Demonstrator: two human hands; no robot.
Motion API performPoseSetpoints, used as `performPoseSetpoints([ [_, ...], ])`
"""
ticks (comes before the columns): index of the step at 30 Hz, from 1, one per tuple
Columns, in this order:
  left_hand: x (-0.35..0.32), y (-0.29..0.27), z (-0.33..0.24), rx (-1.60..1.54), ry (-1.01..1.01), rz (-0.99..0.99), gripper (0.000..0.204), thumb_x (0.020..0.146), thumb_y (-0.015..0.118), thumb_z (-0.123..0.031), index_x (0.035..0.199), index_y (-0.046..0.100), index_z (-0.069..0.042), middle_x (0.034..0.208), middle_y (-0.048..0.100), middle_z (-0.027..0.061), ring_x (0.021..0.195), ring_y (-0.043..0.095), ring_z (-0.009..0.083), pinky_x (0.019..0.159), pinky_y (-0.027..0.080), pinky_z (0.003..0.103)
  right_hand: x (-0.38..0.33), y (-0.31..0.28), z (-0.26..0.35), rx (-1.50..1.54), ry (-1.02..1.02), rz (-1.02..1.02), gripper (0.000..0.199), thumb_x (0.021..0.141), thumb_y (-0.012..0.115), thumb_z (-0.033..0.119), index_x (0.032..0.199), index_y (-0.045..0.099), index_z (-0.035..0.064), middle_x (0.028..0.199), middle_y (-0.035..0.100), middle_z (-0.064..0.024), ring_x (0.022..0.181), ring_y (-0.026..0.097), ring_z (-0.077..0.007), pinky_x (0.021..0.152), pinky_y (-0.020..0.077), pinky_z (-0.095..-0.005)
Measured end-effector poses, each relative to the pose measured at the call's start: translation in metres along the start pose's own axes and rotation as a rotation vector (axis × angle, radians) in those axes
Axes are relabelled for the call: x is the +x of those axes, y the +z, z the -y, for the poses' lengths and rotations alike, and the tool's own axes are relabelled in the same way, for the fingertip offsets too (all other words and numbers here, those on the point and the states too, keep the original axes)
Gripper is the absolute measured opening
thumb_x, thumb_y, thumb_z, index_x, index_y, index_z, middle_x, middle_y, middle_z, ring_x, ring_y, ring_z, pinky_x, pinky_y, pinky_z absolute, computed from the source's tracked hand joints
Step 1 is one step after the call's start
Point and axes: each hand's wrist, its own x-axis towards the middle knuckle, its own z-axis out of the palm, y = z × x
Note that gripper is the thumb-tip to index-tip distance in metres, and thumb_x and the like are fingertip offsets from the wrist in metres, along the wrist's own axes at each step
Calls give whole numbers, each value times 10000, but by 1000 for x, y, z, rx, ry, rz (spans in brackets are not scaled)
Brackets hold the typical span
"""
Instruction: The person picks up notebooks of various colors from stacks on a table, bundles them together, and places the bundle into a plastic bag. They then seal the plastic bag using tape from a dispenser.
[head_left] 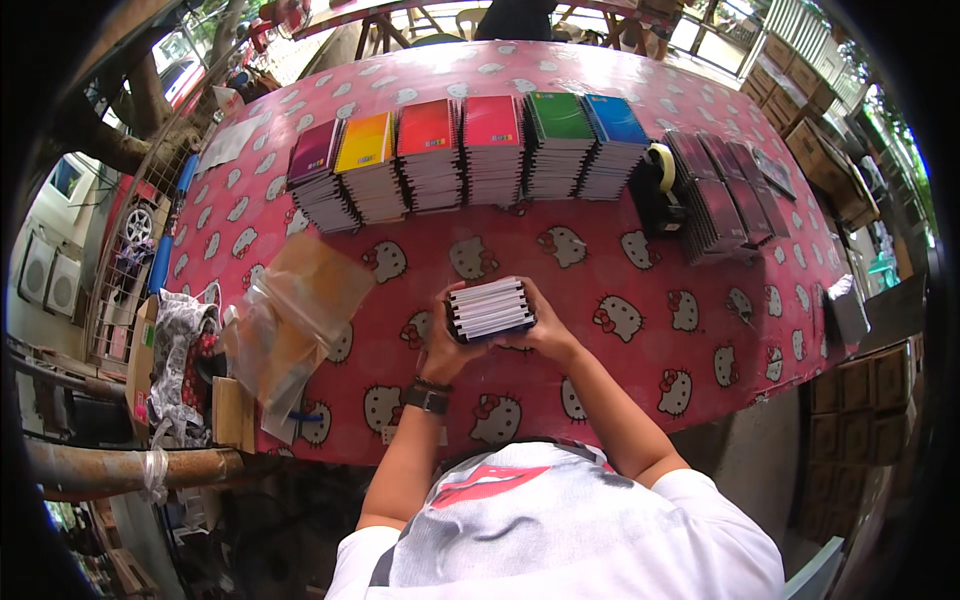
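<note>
A small stack of spiral notebooks (490, 309) stands on edge at the near middle of the table, held between both hands. My left hand (441, 342) grips its left end; a dark watch sits on that wrist. My right hand (549, 328) grips its right end. Beyond the hands a row of notebook stacks lies side by side: purple (313, 152), yellow-orange (364, 142), red (426, 128), pink (491, 121), green (558, 116) and blue (614, 118).
The table wears a pink cartoon-cat cloth (600, 260). Clear plastic bags (290, 315) lie at the left. A black tape dispenser (658, 185) and dark notebook stacks (725, 195) sit at the right. Cardboard boxes (860, 390) stand right of the table.
</note>
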Motion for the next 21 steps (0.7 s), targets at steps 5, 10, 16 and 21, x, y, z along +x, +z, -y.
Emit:
performPoseSetpoints([
  [5, 3, -5, 5, 168, 30, 75, 872, 560, 803, -48, 1268, 292, -74, 1153, 500, 82, 1069, 513, 204, 916, 439, 331, -2, 11, 13, 100, -62, -1, 820, 539, 815, 81, 1222, 363, 66, 1121, 504, -50, 1072, 480, -166, 938, 395, -316],
  [10, -12, -6, 14, 101, -154, 80, 855, 570, 820, -71, 1256, 312, -36, 1184, 505, 96, 1095, 513, 216, 910, 447, 330, -7, -2, -13, -110, 48, -41, 870, 560, 837, 165, 1263, 341, 40, 1223, 460, -106, 1164, 431, -220, 981, 358, -348],
  [16, 7, -9, -1, -29, -287, -9, 813, 586, 830, -109, 1261, 386, -12, 1144, 559, 123, 1061, 549, 214, 900, 463, 341, -33, -23, -3, -1013, 69, -96, 896, 577, 798, 305, 1329, 360, 94, 1363, 362, -128, 1310, 261, -322, 1048, 196, -549],
  [21, 34, -11, -11, -181, -488, 98, 565, 686, 773, -190, 1139, 522, 37, 1000, 631, 129, 875, 626, 214, 784, 502, 313, -46, -38, 4, -1250, 223, 40, 838, 578, 779, 273, 1331, 422, 186, 1448, 294, -71, 1371, 156, -288, 1058, 61, -600],
])
